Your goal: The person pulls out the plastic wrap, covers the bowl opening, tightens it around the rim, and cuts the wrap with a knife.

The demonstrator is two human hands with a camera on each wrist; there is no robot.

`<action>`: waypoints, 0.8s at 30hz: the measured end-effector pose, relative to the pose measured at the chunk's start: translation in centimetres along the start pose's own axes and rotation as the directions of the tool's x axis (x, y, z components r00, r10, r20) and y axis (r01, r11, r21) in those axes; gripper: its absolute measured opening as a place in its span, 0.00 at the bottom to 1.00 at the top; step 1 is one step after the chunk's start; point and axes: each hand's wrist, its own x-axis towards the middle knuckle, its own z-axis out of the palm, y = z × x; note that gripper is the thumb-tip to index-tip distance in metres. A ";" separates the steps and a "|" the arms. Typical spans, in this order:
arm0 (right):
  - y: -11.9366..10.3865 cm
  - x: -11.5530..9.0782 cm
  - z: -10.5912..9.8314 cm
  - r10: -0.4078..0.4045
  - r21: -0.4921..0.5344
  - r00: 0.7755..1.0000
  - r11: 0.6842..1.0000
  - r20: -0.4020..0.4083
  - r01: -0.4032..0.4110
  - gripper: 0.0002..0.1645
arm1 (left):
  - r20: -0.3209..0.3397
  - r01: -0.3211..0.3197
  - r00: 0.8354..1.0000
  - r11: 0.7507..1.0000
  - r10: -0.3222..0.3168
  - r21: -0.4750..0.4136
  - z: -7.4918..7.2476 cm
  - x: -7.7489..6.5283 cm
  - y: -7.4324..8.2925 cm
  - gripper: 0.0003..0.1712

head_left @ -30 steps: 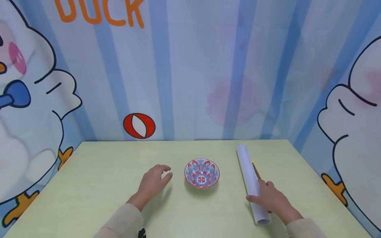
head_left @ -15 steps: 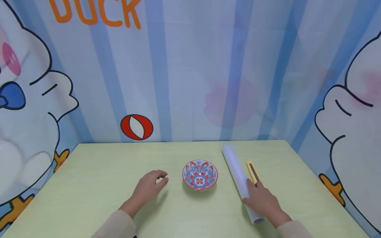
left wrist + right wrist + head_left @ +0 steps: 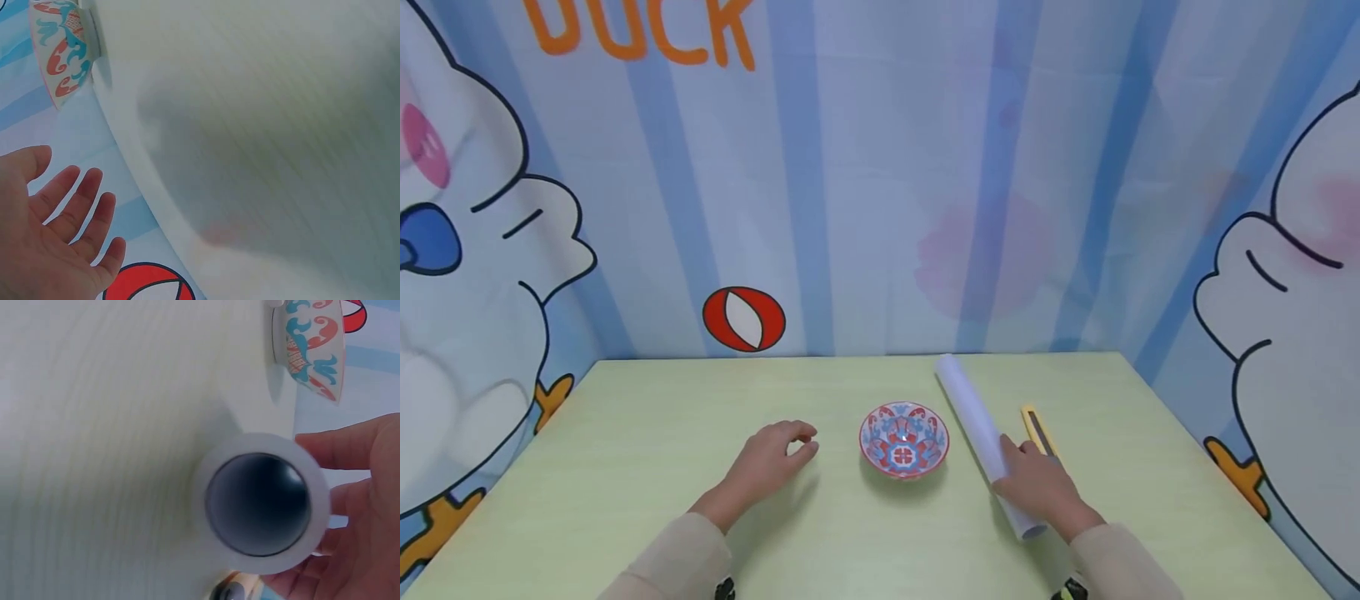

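My right hand (image 3: 1039, 483) grips a long white paper roll (image 3: 967, 404) near its front end, thumb on the left side and fingers on the right. In the right wrist view the roll's hollow round end (image 3: 270, 565) faces the camera. Just right of the roll lies a yellow box cutter (image 3: 1034, 425), its front part hidden by that hand. A bowl (image 3: 904, 439) with a red and blue pattern stands upright left of the roll. My left hand (image 3: 767, 460) hovers left of the bowl, holding nothing, with fingers loosely bent and spread in the left wrist view.
The pale yellow-green table (image 3: 647, 458) ends at a striped blue backdrop (image 3: 887, 167) printed with cartoon ducks and a red ball. The roll's far end comes near the table's back edge (image 3: 820, 358).
My right hand has moved the paper roll leftward, away from the box cutter, so more of the cutter shows. The bowl stays in place; my left hand has drawn slightly left.
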 end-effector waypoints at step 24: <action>-2.9 5.3 0.6 -0.124 0.007 0.991 0.992 0.048 0.124 0.36 | 0.144 -0.051 0.990 0.947 0.005 0.317 -0.5 4.7 -0.1 0.24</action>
